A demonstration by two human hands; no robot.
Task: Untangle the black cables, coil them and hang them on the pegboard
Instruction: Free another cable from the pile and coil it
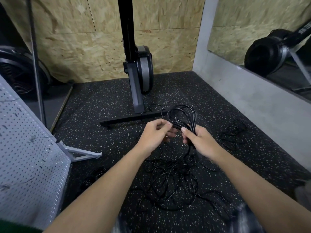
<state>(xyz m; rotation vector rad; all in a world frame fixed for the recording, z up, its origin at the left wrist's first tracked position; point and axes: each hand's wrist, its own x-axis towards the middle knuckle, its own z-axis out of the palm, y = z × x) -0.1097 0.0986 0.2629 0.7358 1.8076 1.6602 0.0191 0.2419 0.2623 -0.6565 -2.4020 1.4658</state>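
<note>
two hands [154, 134] [201, 140], one coil [183, 113], one pegboard [25, 148]

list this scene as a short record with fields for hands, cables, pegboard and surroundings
left: left hand pinches a strand of the coil
right: right hand grips the coil, loops standing up above the fist
floor: tangled cables lie below the hands on the speckled floor; a smaller bundle lies to the right
board: pegboard at the left, no cable on the part in view
behind: exercise machine stands upright by the wall
</note>
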